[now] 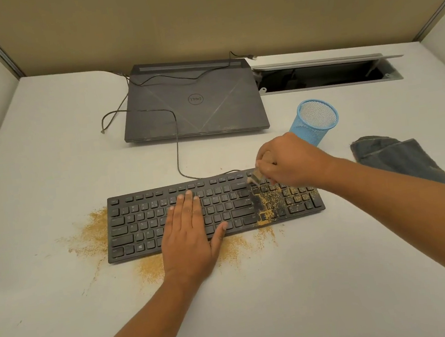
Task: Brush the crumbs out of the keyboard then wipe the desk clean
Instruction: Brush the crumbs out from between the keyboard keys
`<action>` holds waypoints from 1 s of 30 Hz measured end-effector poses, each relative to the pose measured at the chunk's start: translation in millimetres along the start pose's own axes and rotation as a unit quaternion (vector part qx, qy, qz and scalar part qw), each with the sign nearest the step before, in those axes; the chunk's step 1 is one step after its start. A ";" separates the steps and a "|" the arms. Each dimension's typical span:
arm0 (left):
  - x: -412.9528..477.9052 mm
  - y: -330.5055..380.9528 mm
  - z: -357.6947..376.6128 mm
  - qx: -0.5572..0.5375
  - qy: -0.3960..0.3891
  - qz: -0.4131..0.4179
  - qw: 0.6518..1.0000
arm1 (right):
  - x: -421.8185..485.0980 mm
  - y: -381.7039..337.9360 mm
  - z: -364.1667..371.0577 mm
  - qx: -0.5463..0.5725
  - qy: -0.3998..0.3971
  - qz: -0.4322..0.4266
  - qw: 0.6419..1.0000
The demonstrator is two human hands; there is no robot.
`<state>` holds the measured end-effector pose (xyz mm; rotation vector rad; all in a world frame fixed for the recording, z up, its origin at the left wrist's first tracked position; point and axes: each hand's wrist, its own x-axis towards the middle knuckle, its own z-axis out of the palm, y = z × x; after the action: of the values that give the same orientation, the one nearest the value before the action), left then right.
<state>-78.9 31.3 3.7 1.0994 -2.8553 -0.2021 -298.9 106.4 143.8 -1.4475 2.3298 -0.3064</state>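
Note:
A black keyboard [144, 217] lies on the white desk [283, 285]. Tan crumbs [274, 204] cover its right end around the number pad. More crumbs lie on the desk left of the keyboard and along its front edge. My left hand [190, 237] rests flat on the middle keys, fingers apart. My right hand [289, 161] is closed on a small wooden-handled brush [256, 177], whose bristles touch the keyboard's top right area. A folded grey-blue cloth [395, 155] lies on the desk at the right.
A shut dark laptop [195, 102] sits behind the keyboard with thin cables draped over it. A blue mesh cup [316, 120] stands behind my right hand. An open cable hatch [324, 75] is set in the desk's back right. Partition walls enclose the desk.

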 end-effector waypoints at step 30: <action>-0.7 0.3 1.1 -0.004 0.008 0.005 1.000 | 1.7 -16.3 17.2 0.031 -0.009 -0.022 0.999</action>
<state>-78.7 32.1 2.7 1.0805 -2.8425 -0.2020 -278.9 97.9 134.0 -1.4673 2.2560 -0.3732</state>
